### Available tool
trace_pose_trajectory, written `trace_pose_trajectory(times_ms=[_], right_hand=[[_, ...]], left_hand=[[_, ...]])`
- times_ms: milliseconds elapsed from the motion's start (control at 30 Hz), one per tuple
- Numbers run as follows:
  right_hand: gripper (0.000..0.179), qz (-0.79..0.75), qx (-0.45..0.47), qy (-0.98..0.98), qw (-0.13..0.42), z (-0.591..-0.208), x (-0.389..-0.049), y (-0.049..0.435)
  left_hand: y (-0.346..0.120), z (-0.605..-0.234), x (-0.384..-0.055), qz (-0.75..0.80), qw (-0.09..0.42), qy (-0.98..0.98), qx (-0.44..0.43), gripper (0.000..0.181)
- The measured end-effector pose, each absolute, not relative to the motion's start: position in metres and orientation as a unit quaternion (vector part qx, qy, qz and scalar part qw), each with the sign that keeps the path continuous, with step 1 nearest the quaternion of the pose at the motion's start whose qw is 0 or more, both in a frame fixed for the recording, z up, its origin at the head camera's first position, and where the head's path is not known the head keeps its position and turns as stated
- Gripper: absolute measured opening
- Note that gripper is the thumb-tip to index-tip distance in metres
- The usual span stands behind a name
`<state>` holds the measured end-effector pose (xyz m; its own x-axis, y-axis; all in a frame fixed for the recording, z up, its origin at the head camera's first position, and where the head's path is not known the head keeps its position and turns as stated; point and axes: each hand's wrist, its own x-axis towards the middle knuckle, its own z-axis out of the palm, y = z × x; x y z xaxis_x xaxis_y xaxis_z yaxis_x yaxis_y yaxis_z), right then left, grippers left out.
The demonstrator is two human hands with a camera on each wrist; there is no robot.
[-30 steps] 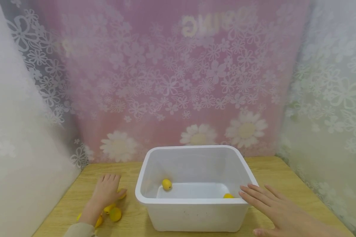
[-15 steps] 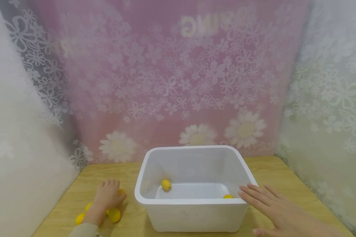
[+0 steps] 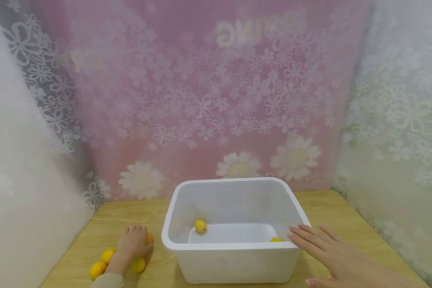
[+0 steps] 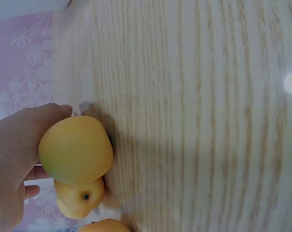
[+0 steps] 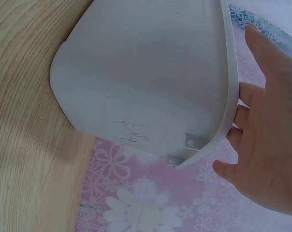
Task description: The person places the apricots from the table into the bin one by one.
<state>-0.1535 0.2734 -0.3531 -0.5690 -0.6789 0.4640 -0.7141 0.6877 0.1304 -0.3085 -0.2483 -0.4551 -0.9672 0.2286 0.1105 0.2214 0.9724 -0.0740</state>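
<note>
At the left of the table my left hand [image 3: 134, 242] reaches down around a yellow lemon [image 3: 149, 237], which shows between thumb and fingers. In the left wrist view, a green-tinged lemon [image 4: 76, 150] covers part of the left hand [image 4: 10, 159], so the grip itself is partly hidden. A lemon with a dark stem spot [image 4: 80, 197] lies beside it. My right hand [image 3: 331, 252] rests with straight fingers at the right rim of a white plastic tub [image 3: 237, 264]. In the right wrist view its fingers [image 5: 242, 116] touch the rim and the thumb stands apart.
Inside the tub lie two lemons, one at the left [image 3: 200, 227] and one mostly hidden by the front wall [image 3: 275, 240]. More lemons [image 3: 109, 255] lie by my left wrist. Flowered sheets [image 3: 216, 100] stand behind and beside the wooden table [image 3: 320, 204].
My left hand has drawn back a little toward me and lowered over the lemon, with its fingers bent more. The right hand and the tub hold their places.
</note>
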Motion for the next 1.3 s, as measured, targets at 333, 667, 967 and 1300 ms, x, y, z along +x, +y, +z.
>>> trace_pose_trajectory(times_ms=[333, 667, 967, 1300], right_hand=[[0.084, 0.039, 0.392, -0.886, 0.246, -0.354, -0.154, 0.273], [0.084, 0.033, 0.402, -0.882, 0.245, -0.354, -0.156, 0.273], [0.085, 0.043, 0.398, -0.883, 0.245, -0.353, -0.155, 0.274], [0.085, 0.026, 0.428, -0.866, 0.258, -0.353, -0.160, 0.276]], left_hand=[[-0.246, -0.452, -0.306, 0.016, 0.037, -0.993, -0.108, 0.036], [-0.249, -0.445, -0.305, 0.007, 0.081, -0.990, -0.116, 0.039], [-0.250, -0.426, -0.301, 0.005, 0.111, -0.987, -0.115, 0.038], [-0.245, -0.398, -0.302, 0.023, 0.159, -0.979, -0.123, 0.039]])
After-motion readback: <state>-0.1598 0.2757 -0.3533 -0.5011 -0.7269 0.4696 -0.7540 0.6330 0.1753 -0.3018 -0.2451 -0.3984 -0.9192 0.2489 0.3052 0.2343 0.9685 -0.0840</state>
